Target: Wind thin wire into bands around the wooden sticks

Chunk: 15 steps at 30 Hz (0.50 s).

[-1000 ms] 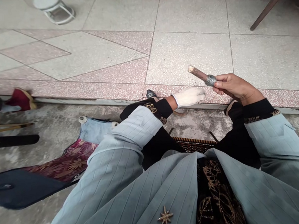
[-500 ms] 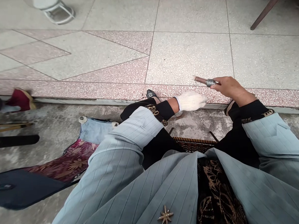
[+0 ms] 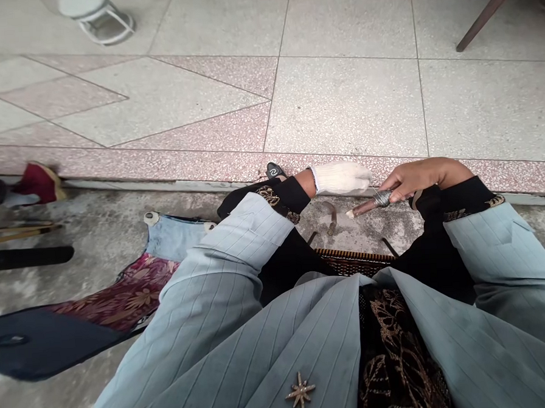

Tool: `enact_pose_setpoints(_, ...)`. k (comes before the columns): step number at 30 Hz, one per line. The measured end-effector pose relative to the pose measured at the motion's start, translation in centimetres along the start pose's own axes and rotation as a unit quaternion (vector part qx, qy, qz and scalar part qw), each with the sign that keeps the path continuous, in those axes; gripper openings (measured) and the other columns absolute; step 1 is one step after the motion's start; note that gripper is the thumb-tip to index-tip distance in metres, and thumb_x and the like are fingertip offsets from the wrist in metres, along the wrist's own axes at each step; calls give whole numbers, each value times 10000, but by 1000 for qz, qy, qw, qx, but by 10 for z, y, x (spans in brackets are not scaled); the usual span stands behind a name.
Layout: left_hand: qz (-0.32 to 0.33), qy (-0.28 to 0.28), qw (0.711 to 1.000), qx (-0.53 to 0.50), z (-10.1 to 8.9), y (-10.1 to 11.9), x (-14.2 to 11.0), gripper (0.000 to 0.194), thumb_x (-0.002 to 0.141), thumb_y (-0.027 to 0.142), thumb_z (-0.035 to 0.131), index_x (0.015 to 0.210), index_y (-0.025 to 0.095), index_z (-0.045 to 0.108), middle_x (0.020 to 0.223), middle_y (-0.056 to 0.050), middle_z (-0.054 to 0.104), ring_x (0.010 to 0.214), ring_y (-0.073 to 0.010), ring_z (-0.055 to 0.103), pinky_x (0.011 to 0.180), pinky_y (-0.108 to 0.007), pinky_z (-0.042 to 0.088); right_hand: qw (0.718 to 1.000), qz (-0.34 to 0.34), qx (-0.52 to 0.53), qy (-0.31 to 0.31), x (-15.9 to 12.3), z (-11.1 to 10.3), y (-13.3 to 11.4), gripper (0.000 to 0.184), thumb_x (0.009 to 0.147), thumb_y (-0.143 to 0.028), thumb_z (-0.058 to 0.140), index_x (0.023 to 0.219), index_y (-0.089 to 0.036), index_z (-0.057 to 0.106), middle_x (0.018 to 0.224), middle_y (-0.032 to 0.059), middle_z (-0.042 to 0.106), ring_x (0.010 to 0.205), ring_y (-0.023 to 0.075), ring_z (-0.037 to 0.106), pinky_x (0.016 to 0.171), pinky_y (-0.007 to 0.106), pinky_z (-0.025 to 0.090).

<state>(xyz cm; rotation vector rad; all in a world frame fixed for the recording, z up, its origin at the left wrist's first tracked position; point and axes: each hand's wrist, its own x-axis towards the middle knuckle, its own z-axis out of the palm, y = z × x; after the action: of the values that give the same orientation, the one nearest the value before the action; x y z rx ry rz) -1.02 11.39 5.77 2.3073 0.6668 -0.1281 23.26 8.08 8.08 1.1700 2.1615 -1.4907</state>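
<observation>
My left hand (image 3: pixel 343 177) wears a white knit glove, its fingers closed on a thin wire strand (image 3: pixel 375 191) that runs to a grey coil. That coil is wound around a short brown stick (image 3: pixel 366 207) with a pale, rough end. My bare right hand (image 3: pixel 420 177) grips the stick at the coil, with the pale end pointing left and slightly down. On the concrete below lies a curved brown piece (image 3: pixel 332 218), which I cannot identify.
The woven seat edge (image 3: pixel 355 259) shows between my legs. A tiled step (image 3: pixel 341 115) rises in front. At left are a patterned cloth strip (image 3: pixel 131 287), a dark cylinder (image 3: pixel 28 257) and a person's red shoe (image 3: pixel 38 181). A white stool (image 3: pixel 101 18) stands farther off.
My right hand has come down and toward me with the stick, which now tilts down to the left. My gloved left hand has shifted slightly left and up, with a wire strand visible between the hands.
</observation>
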Motion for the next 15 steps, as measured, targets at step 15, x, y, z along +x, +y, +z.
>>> enact_pose_setpoints(15,-23,50,998,-38,16,12,6,231,853,389,502,947,277,682,881,-83,698,826,-252,634,736,-436,489,840,-24,296,454,11,0,-4,430,853,-580,652,991,-173,681,661,17,557,551,116,469,520,271,412)
